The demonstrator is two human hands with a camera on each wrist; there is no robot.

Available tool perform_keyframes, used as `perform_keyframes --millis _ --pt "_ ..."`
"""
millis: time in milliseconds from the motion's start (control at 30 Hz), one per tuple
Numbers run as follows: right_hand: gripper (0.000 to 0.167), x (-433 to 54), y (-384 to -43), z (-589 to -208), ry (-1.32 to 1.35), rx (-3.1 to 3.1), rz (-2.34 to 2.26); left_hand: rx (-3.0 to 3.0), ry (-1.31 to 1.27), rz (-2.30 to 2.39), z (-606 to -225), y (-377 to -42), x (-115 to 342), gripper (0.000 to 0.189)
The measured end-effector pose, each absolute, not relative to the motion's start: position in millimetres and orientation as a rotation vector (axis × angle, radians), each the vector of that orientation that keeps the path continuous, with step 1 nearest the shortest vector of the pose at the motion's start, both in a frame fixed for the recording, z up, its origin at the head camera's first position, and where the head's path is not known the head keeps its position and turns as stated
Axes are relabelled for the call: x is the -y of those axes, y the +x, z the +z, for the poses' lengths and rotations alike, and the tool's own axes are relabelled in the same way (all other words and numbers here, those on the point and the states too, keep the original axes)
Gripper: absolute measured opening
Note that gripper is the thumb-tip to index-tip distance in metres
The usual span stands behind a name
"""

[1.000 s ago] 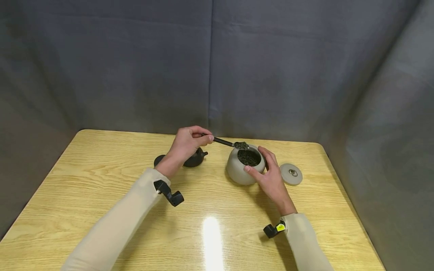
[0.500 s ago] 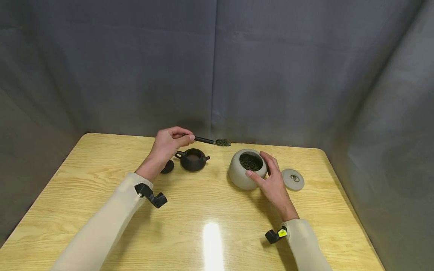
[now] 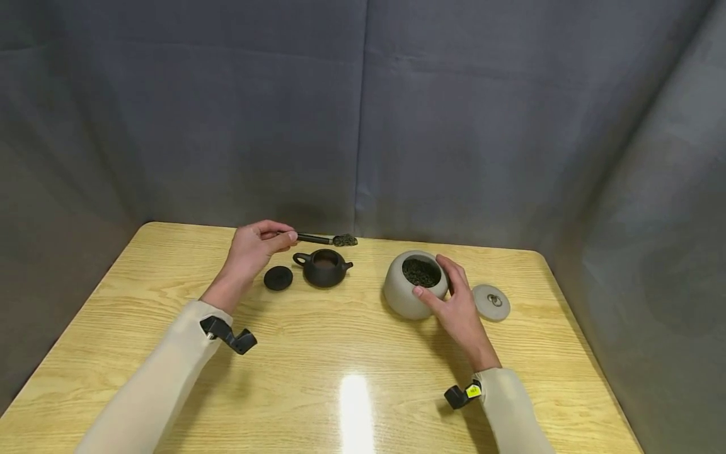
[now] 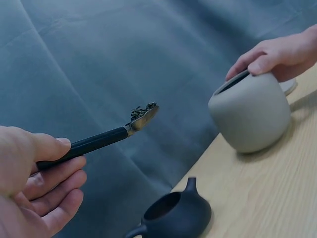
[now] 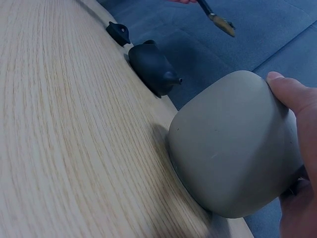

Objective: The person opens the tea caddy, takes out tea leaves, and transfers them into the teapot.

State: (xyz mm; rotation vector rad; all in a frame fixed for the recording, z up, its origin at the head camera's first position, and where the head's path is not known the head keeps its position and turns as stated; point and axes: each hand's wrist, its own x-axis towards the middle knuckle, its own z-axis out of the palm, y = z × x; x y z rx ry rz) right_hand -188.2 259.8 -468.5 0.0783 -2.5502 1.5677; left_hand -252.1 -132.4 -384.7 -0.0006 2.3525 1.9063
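Left hand [image 3: 255, 249] pinches the black handle of a tea scoop [image 3: 313, 239], thumb on top, fingers under, other fingers loosely curled. Scoop is up off the tabletop [image 3: 289, 366], bowl pointing right, heaped with dark loose leaves [image 3: 345, 240], likely tea. Right hand [image 3: 456, 302] grips the grey jar [image 3: 404, 299] at its rim, thumb on near side, fingers round the right and far side. Jar sits on the tabletop right of centre, mouth uncovered, more leaves inside; slight tilt or not, can't tell.

Black teapot [image 3: 326, 273] stands left of the jar, well apart from it, handle left, spout right, mouth uncovered. Black teapot lid [image 3: 278, 278] lies just left of it, not touching. Grey jar lid [image 3: 491, 302] lies right of the jar, near the right hand. Dark curtain [image 3: 227, 126] behind.

Step in hand, my read: a loaded scoop between jar and teapot, transfer half done. In head view the bowl shows beyond the spout, not lined up with the teapot's mouth. Next move calls for bringing the bowl over that mouth, kept level, then tipping in a controlled way; leaves are heaped, could spill. Small opening, so aim matters.
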Motion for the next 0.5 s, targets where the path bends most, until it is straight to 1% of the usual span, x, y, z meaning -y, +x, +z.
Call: perform_keyframes --millis 500 --pt "0.086 -264 -189 -470 0.07 2.549 1.547 -2.476 -0.087 1.822 -416 -251 154 0.037"
